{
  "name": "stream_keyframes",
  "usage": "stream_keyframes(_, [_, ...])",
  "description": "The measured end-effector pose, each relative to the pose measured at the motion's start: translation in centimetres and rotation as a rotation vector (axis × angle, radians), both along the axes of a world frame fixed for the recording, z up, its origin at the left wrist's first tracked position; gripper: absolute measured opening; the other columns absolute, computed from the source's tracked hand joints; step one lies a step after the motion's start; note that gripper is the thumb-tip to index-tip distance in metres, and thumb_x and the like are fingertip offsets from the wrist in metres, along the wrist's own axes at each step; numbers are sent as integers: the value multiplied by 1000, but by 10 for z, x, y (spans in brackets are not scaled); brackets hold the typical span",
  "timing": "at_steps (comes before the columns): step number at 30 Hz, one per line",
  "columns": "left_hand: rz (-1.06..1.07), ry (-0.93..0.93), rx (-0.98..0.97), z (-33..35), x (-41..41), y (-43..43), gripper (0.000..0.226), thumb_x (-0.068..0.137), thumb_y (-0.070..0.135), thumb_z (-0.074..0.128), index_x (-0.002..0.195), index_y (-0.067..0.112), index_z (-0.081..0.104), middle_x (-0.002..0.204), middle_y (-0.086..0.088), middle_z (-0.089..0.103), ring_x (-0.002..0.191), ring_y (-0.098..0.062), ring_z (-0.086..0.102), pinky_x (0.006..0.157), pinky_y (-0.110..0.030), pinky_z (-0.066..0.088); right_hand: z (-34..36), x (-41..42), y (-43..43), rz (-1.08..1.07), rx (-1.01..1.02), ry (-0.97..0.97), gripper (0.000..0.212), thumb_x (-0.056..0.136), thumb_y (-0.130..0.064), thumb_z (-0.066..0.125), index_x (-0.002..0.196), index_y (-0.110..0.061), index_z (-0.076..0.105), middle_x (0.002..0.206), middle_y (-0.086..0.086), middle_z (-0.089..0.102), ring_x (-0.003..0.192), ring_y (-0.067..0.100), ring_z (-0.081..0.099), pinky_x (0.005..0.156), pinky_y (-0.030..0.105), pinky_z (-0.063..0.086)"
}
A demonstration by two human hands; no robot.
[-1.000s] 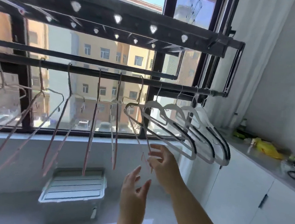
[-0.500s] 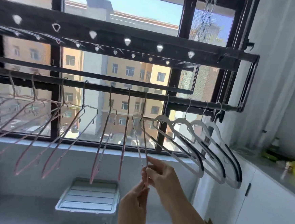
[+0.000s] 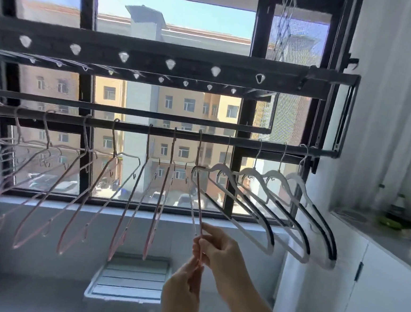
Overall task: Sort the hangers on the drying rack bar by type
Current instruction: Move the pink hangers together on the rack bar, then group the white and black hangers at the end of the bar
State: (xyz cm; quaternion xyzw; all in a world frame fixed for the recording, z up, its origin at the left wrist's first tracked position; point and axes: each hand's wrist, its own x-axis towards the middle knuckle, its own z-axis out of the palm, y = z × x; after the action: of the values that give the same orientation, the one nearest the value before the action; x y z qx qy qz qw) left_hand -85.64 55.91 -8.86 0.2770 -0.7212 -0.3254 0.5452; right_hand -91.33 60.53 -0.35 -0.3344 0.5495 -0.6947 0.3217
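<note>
Head view: the thin pink hanger (image 3: 198, 204) hung edge-on by its hook from the drying rack bar (image 3: 244, 144), with its long body running down toward the two hands.
Hanger against grip: only its lowest stretch sat inside the hands, and the hook and most of the wire stood well above them.
Right grip (image 3: 221, 253): thumb and fingers were curled and pinched the hanger's lower end from the right side.
Left grip (image 3: 181, 289): it came up from below, fingertips pressed together on the same lower end, just under the right grip and touching it.
White hangers (image 3: 223, 168): four thick ones with black pads hung side by side on the right part of the bar, the nearest just beside the held hanger's hook.
Other pink hangers (image 3: 132, 199): a row of thin ones filled the bar to the left, tilted and spaced apart.
Upper rack beam (image 3: 158, 53): a dark beam with pale clips ran above the bar, in front of the window.
Floor: a pale lidded box (image 3: 128, 280) sat under the window.
Surface (image 3: 389, 241): a grey top over white cabinets on the right carried a dark bottle (image 3: 398, 208).
</note>
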Motion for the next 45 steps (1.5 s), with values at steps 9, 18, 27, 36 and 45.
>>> stream_keyframes(9, [-140, -8, 271, -11, 0, 15, 67, 67, 69, 48, 114, 20, 55, 86, 20, 59, 76, 7, 59, 64, -5, 45, 12, -31, 26, -427, -96, 843, 32, 89, 5, 49, 104, -18, 66, 106, -10, 60, 93, -16, 51, 78, -5, 37])
stream_keyframes(18, [-259, -146, 90, 11, -40, 49, 93, 60, 80, 21, 139, 30, 22, 134, 22, 26, 123, -3, 40, 104, -23, 38, 27, -73, 37, -264, 261, 593, 31, 94, -16, 48, 124, -13, 49, 103, 2, 61, 84, 10, 55, 69, 18, 43])
stream_keyframes(27, [-204, -177, 4, 34, -57, 34, 55, 83, 13, 61, 133, 22, 41, 131, 8, 50, 106, 4, 51, 91, -2, 37, 21, -66, 12, -157, 279, 372, 26, 98, -12, 34, 117, -9, 53, 91, 1, 59, 78, 10, 54, 64, 20, 42])
stream_keyframes(36, [-194, -95, -16, 34, -68, 30, 59, 78, 3, 64, 129, 24, 42, 123, 16, 49, 104, 4, 55, 84, 2, 38, 14, -73, 6, -218, 234, 368, 37, 99, -18, 36, 135, -17, 43, 90, -2, 59, 80, 11, 55, 73, 24, 46])
stream_keyframes(45, [-201, -79, 25, 25, -68, 26, 60, 76, 5, 67, 129, 23, 46, 118, 11, 57, 92, 6, 60, 78, 2, 40, 13, -70, 12, -193, 292, 537, 38, 98, -25, 37, 134, -14, 42, 113, 1, 56, 108, 17, 53, 98, 36, 42])
